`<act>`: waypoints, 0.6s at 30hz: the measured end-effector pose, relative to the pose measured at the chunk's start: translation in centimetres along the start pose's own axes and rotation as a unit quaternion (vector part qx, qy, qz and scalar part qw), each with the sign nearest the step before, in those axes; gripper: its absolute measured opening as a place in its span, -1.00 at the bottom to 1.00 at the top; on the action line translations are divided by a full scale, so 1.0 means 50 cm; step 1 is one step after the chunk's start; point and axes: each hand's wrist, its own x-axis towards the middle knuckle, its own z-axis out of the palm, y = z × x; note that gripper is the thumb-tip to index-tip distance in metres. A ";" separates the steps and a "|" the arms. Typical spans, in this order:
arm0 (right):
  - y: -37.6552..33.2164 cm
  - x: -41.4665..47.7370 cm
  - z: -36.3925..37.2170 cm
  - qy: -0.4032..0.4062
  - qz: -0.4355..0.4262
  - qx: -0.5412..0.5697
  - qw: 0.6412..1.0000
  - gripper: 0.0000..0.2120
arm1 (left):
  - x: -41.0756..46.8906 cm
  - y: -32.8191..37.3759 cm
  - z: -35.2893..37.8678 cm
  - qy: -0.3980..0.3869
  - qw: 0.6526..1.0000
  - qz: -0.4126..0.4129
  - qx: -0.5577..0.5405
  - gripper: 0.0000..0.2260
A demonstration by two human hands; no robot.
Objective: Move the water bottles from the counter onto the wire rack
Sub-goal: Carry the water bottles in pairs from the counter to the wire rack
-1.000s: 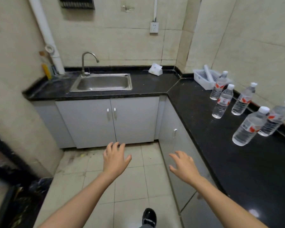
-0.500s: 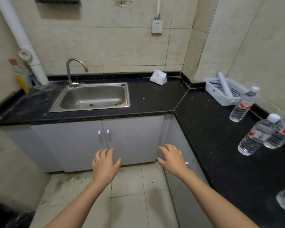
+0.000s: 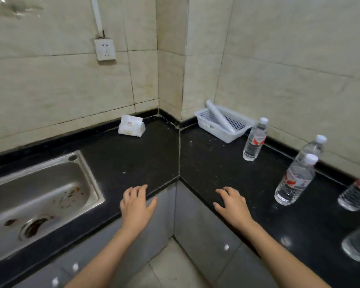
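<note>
Several clear water bottles with white caps and red labels stand on the black counter [image 3: 212,163] along the right wall. The farthest bottle [image 3: 255,140] is beside the basket. Two more bottles [image 3: 293,180] [image 3: 313,147] stand closer, one behind the other. Two further bottles [image 3: 356,194] [image 3: 359,244] are cut off by the right edge. My left hand [image 3: 136,204] hovers open at the counter's front edge near the inner corner. My right hand [image 3: 233,206] is open over the counter edge, left of the bottles, holding nothing. No wire rack is in view.
A white plastic basket [image 3: 208,123] with a white roll in it sits in the back corner. A small tissue pack [image 3: 131,126] lies against the back wall. A steel sink [image 3: 40,196] is at the left. Grey cabinets are below the counter.
The view has moved in close to the counter corner and turned right. Both hands have risen from over the floor to the counter's front edge, still open.
</note>
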 end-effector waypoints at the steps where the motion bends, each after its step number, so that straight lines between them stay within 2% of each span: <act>1: 0.006 0.004 -0.005 0.010 0.028 0.009 1.000 -0.51 | 0.034 0.011 0.001 -0.006 1.000 0.018 -0.002 -0.53; 9: 0.145 -0.020 -0.034 0.054 0.224 0.026 0.973 -0.51 | 0.173 0.182 0.139 -0.106 0.981 0.155 -0.054 -0.54; 15: 0.277 -0.002 -0.052 0.142 0.325 0.083 0.931 -0.54 | 0.236 0.365 0.241 -0.144 0.956 0.249 -0.057 -0.55; 18: 0.317 0.033 -0.057 0.202 0.363 0.146 0.898 -0.57 | 0.270 0.430 0.274 -0.157 0.949 0.266 -0.064 -0.55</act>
